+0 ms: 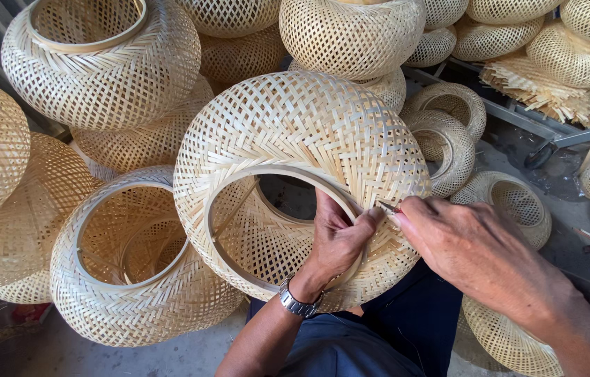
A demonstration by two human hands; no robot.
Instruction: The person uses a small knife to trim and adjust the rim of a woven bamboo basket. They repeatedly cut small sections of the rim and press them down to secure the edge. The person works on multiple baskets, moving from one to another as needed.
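Head view. A large round pale woven bamboo shade point(302, 139) rests tilted on the person's lap, over dark blue trousers point(378, 335), its ringed opening facing up toward the camera and slightly left. The hollow inside holds nothing but a thin bamboo cross strut point(233, 209); a second opening shows through on the far side. Its axis through both openings runs from the lap up and toward the viewer.

The left hand point(337, 241), with a metal wristwatch point(297, 301) on the wrist, reaches in through the opening and curls over the inner rim ring, thumb pressed on the weave outside, so it is clamped on the rim. The right hand point(473, 244) comes from the right, fingertips pinched together on a thin strip end point(387, 205) at the rim, just beside the left thumb. The two hands nearly touch.

Just left, a second open-topped woven bamboo shade point(134, 293) sits on the floor, ring up, with another smaller one nested inside. More woven shades are stacked behind and around, including a big one at the top left point(99, 63). A bundle of loose bamboo strips point(553, 87) lies at the upper right. The grey concrete floor point(553, 188) shows between the shades.
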